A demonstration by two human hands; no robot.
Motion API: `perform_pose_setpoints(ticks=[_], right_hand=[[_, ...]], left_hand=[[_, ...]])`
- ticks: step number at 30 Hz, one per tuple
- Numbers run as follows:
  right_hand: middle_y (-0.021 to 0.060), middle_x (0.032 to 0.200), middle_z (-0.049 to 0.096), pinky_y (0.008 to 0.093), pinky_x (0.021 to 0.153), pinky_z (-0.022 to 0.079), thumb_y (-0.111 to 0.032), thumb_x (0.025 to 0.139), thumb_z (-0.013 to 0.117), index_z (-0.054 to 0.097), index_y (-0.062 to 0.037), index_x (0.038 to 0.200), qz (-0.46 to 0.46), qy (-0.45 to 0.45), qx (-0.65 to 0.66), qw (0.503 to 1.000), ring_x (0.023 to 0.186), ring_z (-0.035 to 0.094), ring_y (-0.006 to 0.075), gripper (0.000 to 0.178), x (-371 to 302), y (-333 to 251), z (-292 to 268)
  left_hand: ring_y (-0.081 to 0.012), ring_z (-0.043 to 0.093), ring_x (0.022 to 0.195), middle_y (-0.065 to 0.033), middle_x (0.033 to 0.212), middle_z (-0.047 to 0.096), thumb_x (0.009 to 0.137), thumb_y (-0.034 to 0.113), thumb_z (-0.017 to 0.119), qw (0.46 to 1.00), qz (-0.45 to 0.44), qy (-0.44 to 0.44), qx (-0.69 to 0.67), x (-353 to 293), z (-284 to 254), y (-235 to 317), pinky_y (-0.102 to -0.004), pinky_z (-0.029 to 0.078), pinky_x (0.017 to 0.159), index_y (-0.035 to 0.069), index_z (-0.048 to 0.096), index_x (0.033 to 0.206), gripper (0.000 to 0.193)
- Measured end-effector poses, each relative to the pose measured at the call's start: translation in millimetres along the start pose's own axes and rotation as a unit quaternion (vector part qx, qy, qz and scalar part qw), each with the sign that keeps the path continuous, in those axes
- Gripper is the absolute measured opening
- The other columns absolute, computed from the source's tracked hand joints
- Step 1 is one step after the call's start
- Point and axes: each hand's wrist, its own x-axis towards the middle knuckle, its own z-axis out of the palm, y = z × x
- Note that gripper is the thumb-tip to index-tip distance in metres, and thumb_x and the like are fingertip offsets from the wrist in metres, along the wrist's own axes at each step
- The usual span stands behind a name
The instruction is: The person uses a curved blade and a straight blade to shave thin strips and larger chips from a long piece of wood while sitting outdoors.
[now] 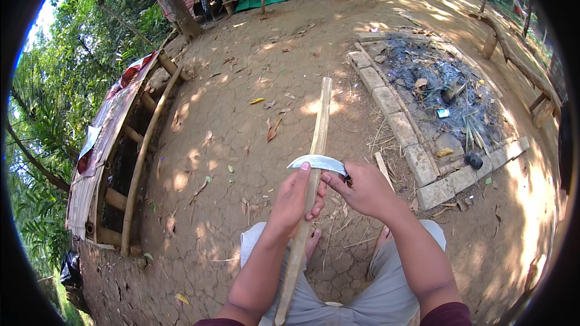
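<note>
On cracked bare earth (241,145), outdoors, the person sits with knees apart and a long bamboo strip (314,163) running from the lap out over the ground. The strip is the landmark for all that follows.

Largest first. Left of the strip: a bamboo-framed bench (130,163), a patterned cloth draped over it, and trees beyond. Right of the strip: a brick-edged ash pit (423,84) with charred litter and a small dark pot at its near corner. Beyond the strip's far end: a tree trunk (172,0) and a shelter with a green mat. Dry leaves and bamboo shavings lie scattered about the strip's near half.

Hands. Left hand (296,196) is closed round the strip at mid-length, thumb raised against the back of the blade. Right hand (362,190) is closed on the handle of a curved knife (317,162), whose blade lies across the strip just beyond the left hand.

Step in hand, as judged: paring or splitting the strip, blade set at the start of a cut. The next move would call for a firm hold on the strip, steady thumb pressure, and a stroke directed away from the body, with the fingers kept clear of the edge
</note>
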Motion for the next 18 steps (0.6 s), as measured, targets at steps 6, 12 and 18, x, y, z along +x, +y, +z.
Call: perform_pose_setpoints(ticks=[6, 12, 18], right_hand=[[0.0208, 0.078, 0.065, 0.0473, 0.067, 0.048, -0.054, 0.095, 0.057, 0.068, -0.0005, 0.087, 0.059, -0.148, -0.027, 0.987, 0.074, 0.063, 0.0396, 0.055, 9, -12, -15], [0.0127, 0.087, 0.063, 0.0328, 0.074, 0.049, -0.046, 0.095, 0.062, 0.068, 0.0014, 0.092, -0.091, 0.119, 0.163, 0.975, 0.078, 0.062, 0.0220, 0.048, 6, -46, -77], [0.0105, 0.089, 0.059, 0.0322, 0.070, 0.044, -0.031, 0.092, 0.068, 0.065, -0.0017, 0.082, -0.393, -0.010, 0.554, 0.734, 0.076, 0.057, 0.0185, 0.031, -67, -130, -103]], left_hand=[[-0.0101, 0.045, 0.043, -0.0029, 0.069, 0.052, 0.105, 0.052, 0.038, 0.997, -0.039, 0.044, 0.041, 6, -5, 0, -0.0240, 0.030, 0.036, 0.003, 0.052, 0.093, 0.051], [-0.0093, 0.044, 0.044, -0.0026, 0.069, 0.051, 0.103, 0.053, 0.041, 0.998, -0.023, 0.051, 0.026, 2, 1, 5, -0.0238, 0.029, 0.037, 0.004, 0.050, 0.096, 0.050], [-0.0087, 0.043, 0.045, -0.0023, 0.070, 0.050, 0.103, 0.053, 0.042, 0.999, -0.022, 0.030, 0.020, 0, 10, 9, -0.0236, 0.028, 0.037, 0.004, 0.049, 0.096, 0.049]])
